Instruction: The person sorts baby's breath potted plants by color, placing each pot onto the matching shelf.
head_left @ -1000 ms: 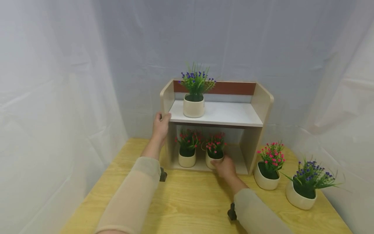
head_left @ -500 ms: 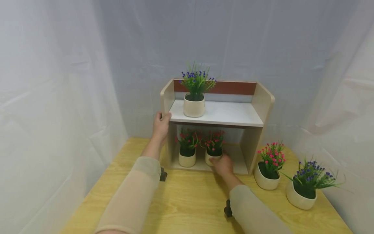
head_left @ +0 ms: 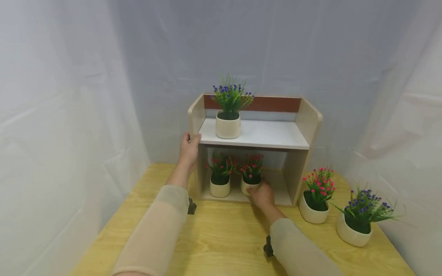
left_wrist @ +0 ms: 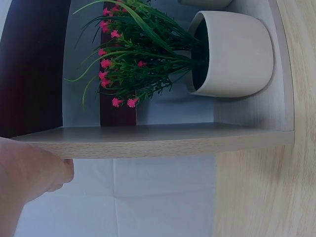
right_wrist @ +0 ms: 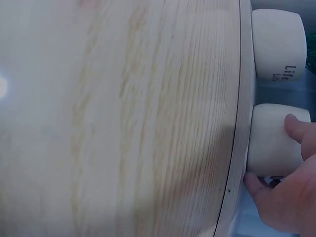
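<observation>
My left hand grips the left side panel of a two-tier wooden shelf, at the height of its white upper board. In the left wrist view that hand wraps the panel's edge. On the lower tier, my right hand holds a cream pot of red flowers, thumb at its front and fingers at its right side. In the right wrist view this pot stands on the shelf floor. Left of it is another cream pot with red flowers, a small gap between the two.
A purple-flowered pot stands on the upper tier, towards the left. Right of the shelf, on the wooden table, are a pink-flowered pot and a purple-flowered pot. White curtains hang around the table.
My right hand has shifted the red-flowered pot slightly left on the lower tier, closer to its neighbour. The left hand keeps its grip on the side panel.
</observation>
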{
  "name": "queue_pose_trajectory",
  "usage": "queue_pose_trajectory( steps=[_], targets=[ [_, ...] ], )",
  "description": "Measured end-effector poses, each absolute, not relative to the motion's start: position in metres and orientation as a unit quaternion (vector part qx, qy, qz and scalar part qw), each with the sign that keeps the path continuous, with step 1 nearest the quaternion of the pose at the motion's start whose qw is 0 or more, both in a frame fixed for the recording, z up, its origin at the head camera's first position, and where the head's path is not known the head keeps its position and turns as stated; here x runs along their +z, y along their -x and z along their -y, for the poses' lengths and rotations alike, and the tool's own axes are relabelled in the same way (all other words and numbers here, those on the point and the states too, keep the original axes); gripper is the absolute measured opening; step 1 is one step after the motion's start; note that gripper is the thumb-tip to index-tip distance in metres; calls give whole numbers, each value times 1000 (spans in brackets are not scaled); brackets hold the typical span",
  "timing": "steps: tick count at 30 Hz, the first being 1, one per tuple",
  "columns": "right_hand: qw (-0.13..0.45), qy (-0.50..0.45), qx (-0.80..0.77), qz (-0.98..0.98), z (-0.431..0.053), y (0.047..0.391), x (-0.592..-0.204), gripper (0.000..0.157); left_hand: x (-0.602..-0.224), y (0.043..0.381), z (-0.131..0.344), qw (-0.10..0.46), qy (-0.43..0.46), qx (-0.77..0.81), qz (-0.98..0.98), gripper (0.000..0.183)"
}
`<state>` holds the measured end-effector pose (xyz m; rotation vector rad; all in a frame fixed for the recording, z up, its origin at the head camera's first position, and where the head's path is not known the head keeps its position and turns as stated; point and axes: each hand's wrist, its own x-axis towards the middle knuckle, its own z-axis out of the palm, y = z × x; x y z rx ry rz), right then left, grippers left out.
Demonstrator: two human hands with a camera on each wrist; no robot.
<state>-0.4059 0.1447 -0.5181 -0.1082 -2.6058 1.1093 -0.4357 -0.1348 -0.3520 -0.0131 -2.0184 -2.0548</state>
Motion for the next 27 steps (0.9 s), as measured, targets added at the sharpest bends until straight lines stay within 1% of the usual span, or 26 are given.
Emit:
queue_pose_trajectory(
  steps=[4,7,9,14,27],
  targets=[
    [154,32,410,898,-149,404,-522,69,-353,435,134,128,1,-705,697,55],
    [150,37,429,890,-153,400,-524,78,-354,434,135,126,-2,-706,696,55],
    [152,42,433,887,-156,397,-525,82,-354,434,135,126,-3,-707,696,55],
    [165,50,450,876,-163,389,-519,80,-354,435,137,128,-3,-705,698,55],
    [209,32,482,850,-180,360,-478,79,-352,437,136,124,2,-699,705,55]
  ],
)
